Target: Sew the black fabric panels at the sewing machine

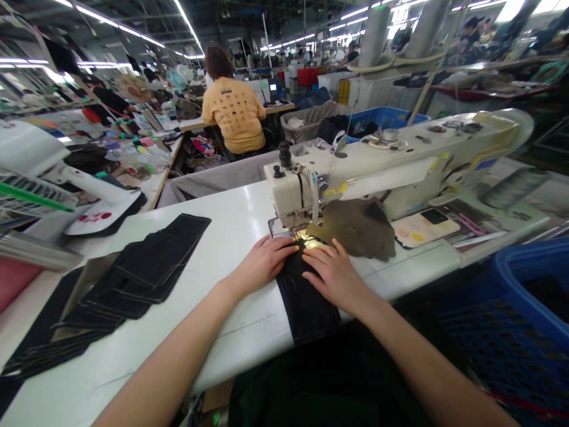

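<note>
dark cloth (313, 314): a black or near-black panel, longer than wide
pose: flat, running from the needle toward the wearer
mark: a short pale line on its left part
far end: at the lit needle area of the sewing machine (284, 190)
near end: by the front edge of the white table (249, 332)
</note>
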The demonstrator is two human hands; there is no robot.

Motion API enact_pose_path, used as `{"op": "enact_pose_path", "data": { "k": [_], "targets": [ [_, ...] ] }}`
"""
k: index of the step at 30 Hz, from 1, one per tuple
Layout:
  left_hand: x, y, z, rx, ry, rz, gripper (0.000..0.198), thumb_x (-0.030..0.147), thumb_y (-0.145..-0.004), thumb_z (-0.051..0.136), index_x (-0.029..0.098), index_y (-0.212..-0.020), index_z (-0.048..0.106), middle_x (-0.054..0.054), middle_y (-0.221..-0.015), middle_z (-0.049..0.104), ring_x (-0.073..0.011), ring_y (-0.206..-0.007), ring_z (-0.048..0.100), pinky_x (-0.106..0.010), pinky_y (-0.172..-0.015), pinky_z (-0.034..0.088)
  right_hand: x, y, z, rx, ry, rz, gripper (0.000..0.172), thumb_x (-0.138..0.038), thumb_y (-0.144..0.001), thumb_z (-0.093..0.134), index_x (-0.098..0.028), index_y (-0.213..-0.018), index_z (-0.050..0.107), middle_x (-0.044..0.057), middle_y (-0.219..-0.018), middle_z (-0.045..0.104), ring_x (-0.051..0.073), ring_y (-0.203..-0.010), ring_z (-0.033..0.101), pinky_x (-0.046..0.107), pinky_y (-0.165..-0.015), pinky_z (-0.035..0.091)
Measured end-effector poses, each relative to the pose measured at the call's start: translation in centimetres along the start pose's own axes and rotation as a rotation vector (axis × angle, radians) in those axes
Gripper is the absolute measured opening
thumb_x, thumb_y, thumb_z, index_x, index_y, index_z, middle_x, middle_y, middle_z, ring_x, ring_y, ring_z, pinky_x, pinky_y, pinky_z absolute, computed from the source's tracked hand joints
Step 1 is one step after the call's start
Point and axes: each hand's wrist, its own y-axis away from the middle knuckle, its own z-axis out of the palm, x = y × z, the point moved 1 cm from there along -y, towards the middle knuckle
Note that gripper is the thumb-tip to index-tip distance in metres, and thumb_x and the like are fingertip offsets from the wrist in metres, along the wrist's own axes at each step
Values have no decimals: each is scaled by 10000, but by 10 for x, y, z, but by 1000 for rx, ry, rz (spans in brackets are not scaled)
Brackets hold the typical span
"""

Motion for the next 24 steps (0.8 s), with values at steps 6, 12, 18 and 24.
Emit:
{"op": "enact_pose_path", "data": {
  "k": [6, 12, 18, 24],
  "targets": [
    [-10, -5, -1, 21, -1, 4, 479, 84, -896, 464, 219, -1333, 608, -111, -1438, 577, -248, -1326, 537, -498, -1123, 398, 0, -9, 3, 2, 16, 10, 317, -353, -992, 562, -221, -1268, 645, 100, -1329, 654, 284, -1229, 546, 617, -1150, 279],
    [-23, -14, -4, 26, -18, -3, 495, 65, -875, 456, 205, -1323, 614, -116, -1390, 606, -258, -1279, 565, -499, -1106, 422, 3, -23, 7, 27, 46, 13, 301, -349, -978, 592, -213, -1235, 669, 101, -1253, 680, 289, -1166, 564, 622, -1135, 303],
    [-33, -21, -7, 32, -27, 2, 450, 54, -888, 443, 154, -1286, 628, -139, -1267, 660, -267, -1204, 609, -462, -1040, 483, 6, -25, 11, 69, 44, 19, 244, -342, -976, 600, -231, -1169, 700, 76, -1198, 698, 269, -1133, 573, 605, -1158, 278],
    [-37, -20, -4, 83, 19, 32, 444, 45, -888, 450, 171, -1270, 638, -116, -1254, 667, -238, -1172, 622, -431, -1053, 491, 5, -23, 9, 52, 46, 11, 246, -331, -985, 584, -229, -1180, 695, 78, -1202, 704, 272, -1124, 583, 610, -1148, 290]
  ]
}}
